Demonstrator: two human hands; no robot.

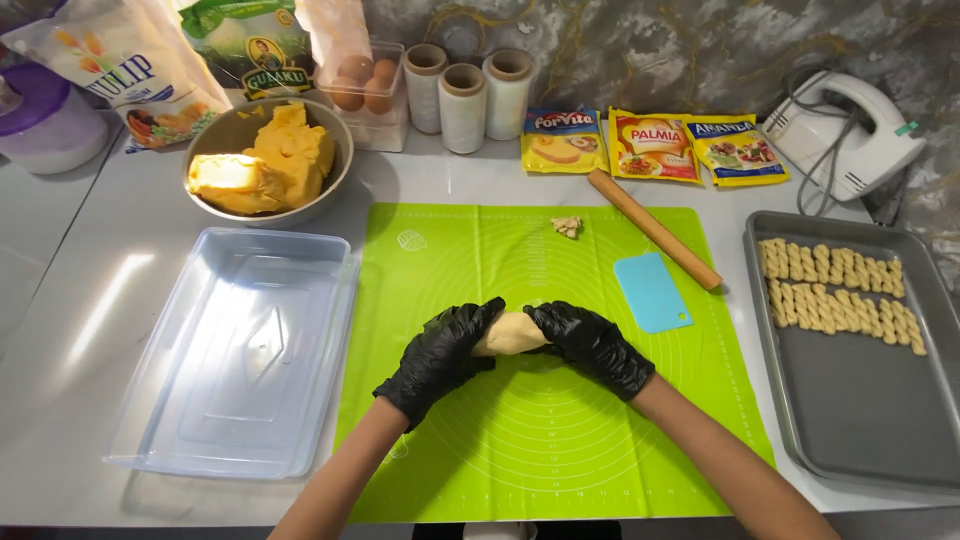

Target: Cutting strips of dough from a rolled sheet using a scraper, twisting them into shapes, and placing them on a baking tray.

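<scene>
Both black-gloved hands, left hand point(441, 355) and right hand point(590, 345), are curled around a pale lump of dough point(508, 334), pressing it between them over the middle of the green silicone mat point(520, 440) on the counter point(60, 300); bare mat lies all round, its edges well apart from the hands

The shiny white desk point(60, 300) holds a bright green rubber mat point(560, 400) at its middle, near the front edge. A clear plastic lid point(240, 350) lies to the left. A grey metal baking tray point(860, 400) sits by the right edge. A round metal bowl point(215, 135) of yellow dough stands toward the back left corner.
</scene>
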